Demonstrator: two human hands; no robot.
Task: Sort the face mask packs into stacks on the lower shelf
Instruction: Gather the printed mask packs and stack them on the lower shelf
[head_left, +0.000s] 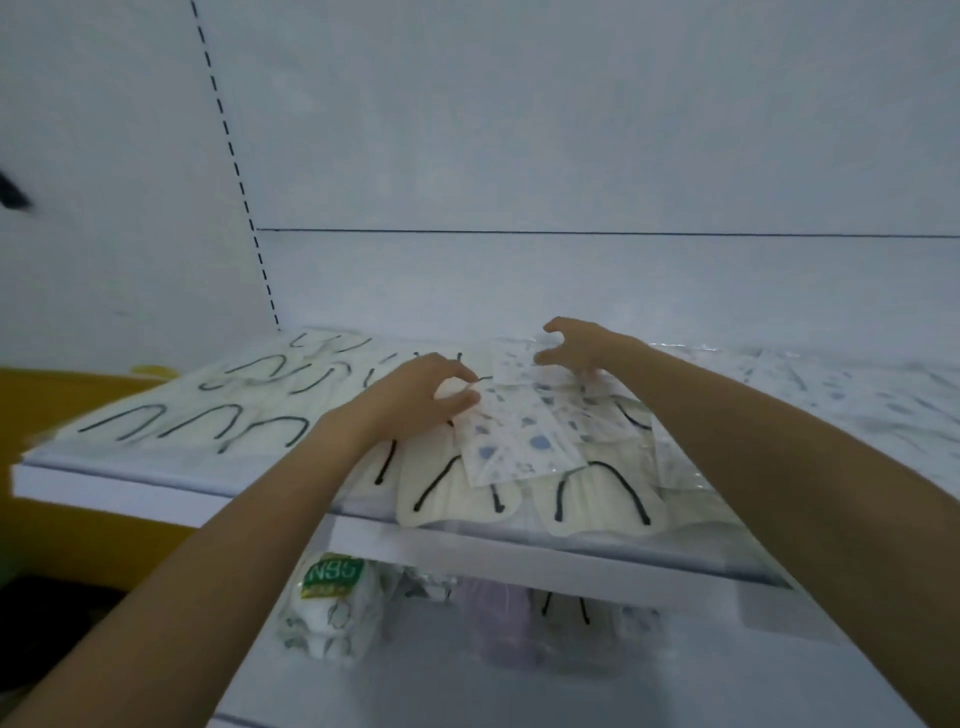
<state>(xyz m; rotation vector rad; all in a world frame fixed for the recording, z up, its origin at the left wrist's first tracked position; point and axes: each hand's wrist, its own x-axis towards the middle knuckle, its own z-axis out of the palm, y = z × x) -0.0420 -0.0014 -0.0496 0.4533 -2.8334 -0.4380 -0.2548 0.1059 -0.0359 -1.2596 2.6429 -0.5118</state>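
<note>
On a white shelf (171, 501) lie many face mask packs. Cream masks with black ear loops (208, 415) cover its left side, and more of them (597, 493) lie at the front middle. On top of these rests a white pack with a blue pattern (519, 436). My left hand (410, 402) pinches this pack's left corner between thumb and curled fingers. My right hand (579, 345) hovers over its far end, thumb and fingers spread like a claw with nothing between them. The lower shelf (415, 691) shows underneath.
More blue-patterned packs (857, 400) lie along the right of the upper shelf. On the lower shelf sit a green-labelled N95 pack (332, 579), a purple pack (498, 618) and a cream mask (566, 605). A yellow surface (62, 395) stands at left.
</note>
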